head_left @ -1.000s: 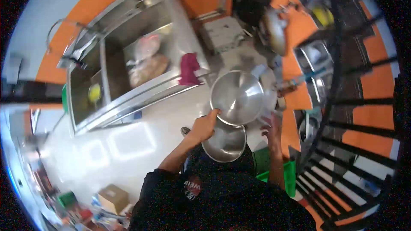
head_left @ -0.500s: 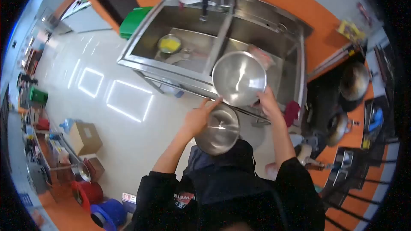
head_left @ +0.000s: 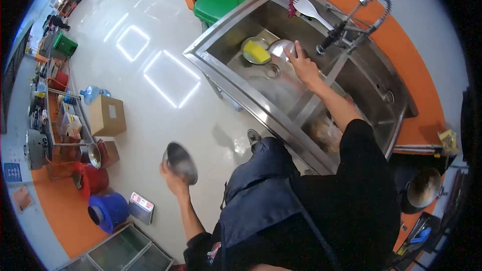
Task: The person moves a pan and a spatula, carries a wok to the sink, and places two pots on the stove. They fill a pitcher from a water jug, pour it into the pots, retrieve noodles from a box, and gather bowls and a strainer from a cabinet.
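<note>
My left hand (head_left: 174, 178) is closed on the rim of a stainless steel bowl (head_left: 183, 163). It holds the bowl tilted in the air, over the floor and away from the sink. Reaching into the left basin of the steel sink (head_left: 233, 93), my right hand (head_left: 304, 68) has its fingers on a shiny round metal bowl (head_left: 281, 48), which it partly covers. Left of that bowl, a yellow sponge (head_left: 257, 52) lies in a round metal dish (head_left: 248, 59). Near them is the drain (head_left: 272, 71).
A white slotted spoon (head_left: 309, 10) rests on the sink's back ledge beside the spring faucet (head_left: 346, 32). The right basin holds a clear plastic bag (head_left: 326, 135). A green bin (head_left: 221, 2) stands left of the sink. A cardboard box (head_left: 107, 115) and blue drum (head_left: 110, 211) sit on the floor.
My view has turned left. The left hand has carried its bowl away from the sink, down and left. The right hand has moved with the larger bowl from the right basin into the left.
</note>
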Available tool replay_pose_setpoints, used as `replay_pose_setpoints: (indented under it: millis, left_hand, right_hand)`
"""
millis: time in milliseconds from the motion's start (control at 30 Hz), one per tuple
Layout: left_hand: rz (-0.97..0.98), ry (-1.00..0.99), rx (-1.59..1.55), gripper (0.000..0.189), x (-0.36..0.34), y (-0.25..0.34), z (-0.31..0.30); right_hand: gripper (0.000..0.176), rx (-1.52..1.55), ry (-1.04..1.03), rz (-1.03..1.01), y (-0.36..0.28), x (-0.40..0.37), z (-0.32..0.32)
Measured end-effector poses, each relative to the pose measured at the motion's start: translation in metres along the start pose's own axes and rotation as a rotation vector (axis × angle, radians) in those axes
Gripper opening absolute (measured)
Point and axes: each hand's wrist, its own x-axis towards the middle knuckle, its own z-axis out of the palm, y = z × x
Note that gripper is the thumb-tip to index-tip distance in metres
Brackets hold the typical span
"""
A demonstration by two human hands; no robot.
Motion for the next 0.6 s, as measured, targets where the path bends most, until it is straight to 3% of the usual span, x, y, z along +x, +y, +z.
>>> replay_pose_setpoints:
  millis: [67,100,167,200,267,333,367,433,467,533,600]
  left_hand:
    - [-0.045,0.059,0.099,0.061,0.001,-0.026,0.007]
    - [-0.169,0.132,0.063,0.060,-0.001,-0.029,0.003]
    - [-0.298,0.274,0.007,0.058,-0.014,-0.047,-0.002]
    - [-0.307,0.351,-0.026,0.055,-0.017,-0.062,0.008]
    - [-0.639,0.481,-0.580,0.051,-0.013,-0.077,0.031]
    - [-0.783,0.265,-0.724,0.047,-0.008,-0.126,0.052]
    - [-0.797,0.099,-0.734,0.043,-0.001,-0.139,0.063]
    - [-0.663,-0.290,-0.658,0.035,0.025,-0.157,0.089]
    - [-0.554,-0.462,-0.632,0.031,0.049,-0.162,0.106]
    - [-0.258,-0.681,-0.634,0.026,0.117,-0.149,0.144]
    - [-0.036,-0.688,-0.695,0.019,0.147,-0.039,0.123]
  right_hand:
    - [0.068,-0.017,0.086,-0.055,0.008,0.022,0.015]
    - [0.068,-0.008,0.076,-0.063,0.009,0.031,0.020]
    - [0.068,0.119,-0.145,0.115,0.013,0.034,0.020]
    - [0.068,0.115,-0.149,0.136,0.015,0.038,0.024]
    - [0.066,0.335,-0.131,0.257,0.016,0.030,0.038]
    - [0.063,0.547,-0.045,0.617,0.021,0.018,0.092]
    - [0.058,0.812,0.023,0.777,0.017,0.011,0.110]
    - [0.053,1.280,0.150,0.997,0.005,-0.018,0.142]
    - [0.052,1.532,0.222,1.253,-0.021,-0.028,0.092]
    - [0.048,1.704,0.371,1.232,-0.061,-0.061,0.033]
    - [0.044,1.651,0.393,1.372,-0.090,-0.091,0.003]
